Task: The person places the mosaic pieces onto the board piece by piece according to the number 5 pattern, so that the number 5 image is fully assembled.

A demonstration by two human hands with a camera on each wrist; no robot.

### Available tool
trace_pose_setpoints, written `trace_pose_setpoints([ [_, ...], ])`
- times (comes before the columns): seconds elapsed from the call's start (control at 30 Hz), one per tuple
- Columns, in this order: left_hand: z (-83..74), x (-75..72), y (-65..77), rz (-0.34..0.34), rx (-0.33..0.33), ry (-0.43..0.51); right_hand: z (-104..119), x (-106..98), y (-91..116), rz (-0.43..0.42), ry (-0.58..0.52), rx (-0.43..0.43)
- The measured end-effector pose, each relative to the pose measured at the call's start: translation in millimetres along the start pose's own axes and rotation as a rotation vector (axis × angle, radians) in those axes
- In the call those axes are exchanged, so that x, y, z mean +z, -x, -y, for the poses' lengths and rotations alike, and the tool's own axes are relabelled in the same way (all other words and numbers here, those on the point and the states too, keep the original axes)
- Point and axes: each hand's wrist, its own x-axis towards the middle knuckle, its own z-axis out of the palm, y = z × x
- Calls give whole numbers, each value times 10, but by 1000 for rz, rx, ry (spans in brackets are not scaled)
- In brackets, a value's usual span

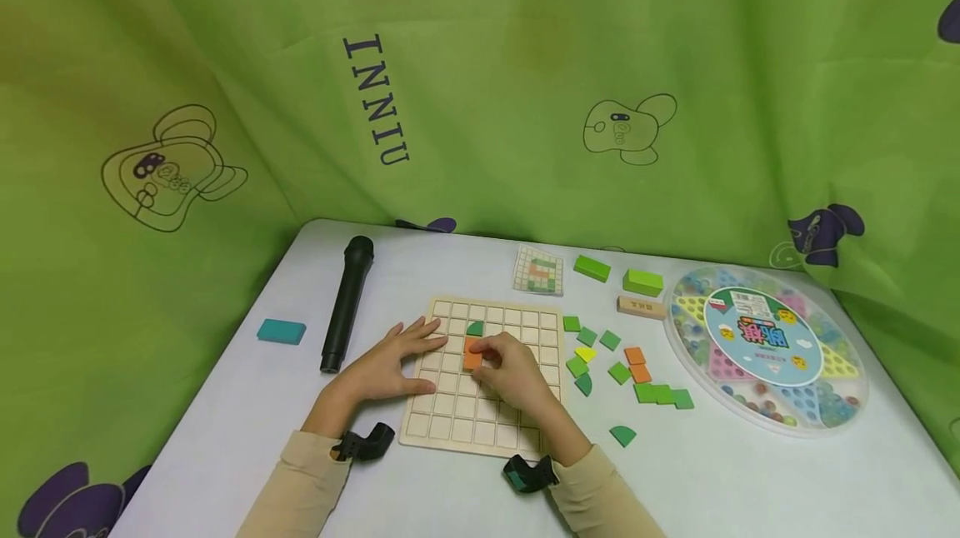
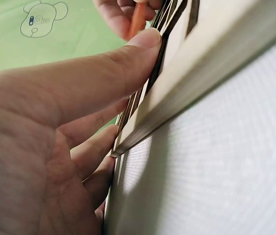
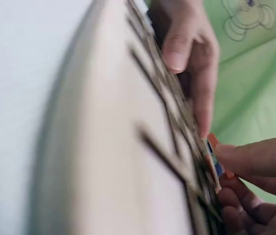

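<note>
A wooden grid board [image 1: 442, 428] lies on the white table. My right hand [image 1: 513, 373] is over its middle, pinching an orange square tile [image 2: 138, 20] between thumb and fingers, close over the grid. Orange also shows in the grid cells [image 1: 471, 362] right under those fingertips. One cell farther back holds a green quarter-round tile [image 1: 475, 327]. On the board's left side rests my left hand [image 1: 382, 367], fingers spread, with the thumb [image 2: 145, 39] at the near part of the rim.
Loose green tiles [image 1: 619, 372], a yellow one [image 1: 585, 353] and orange ones [image 1: 639, 373] lie right of the board. A pattern card [image 1: 538, 270] and several blocks [image 1: 642, 281] sit behind. A round marble game box [image 1: 765, 346] stands far right, a black microphone [image 1: 347, 305] and teal block [image 1: 281, 331] left.
</note>
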Motion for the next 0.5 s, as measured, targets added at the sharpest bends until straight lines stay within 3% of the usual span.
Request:
trace_pose_setpoints([
  [0.5,-10,0,-2,-1,-12,-1,-29,63,-6,3,52,-13],
])
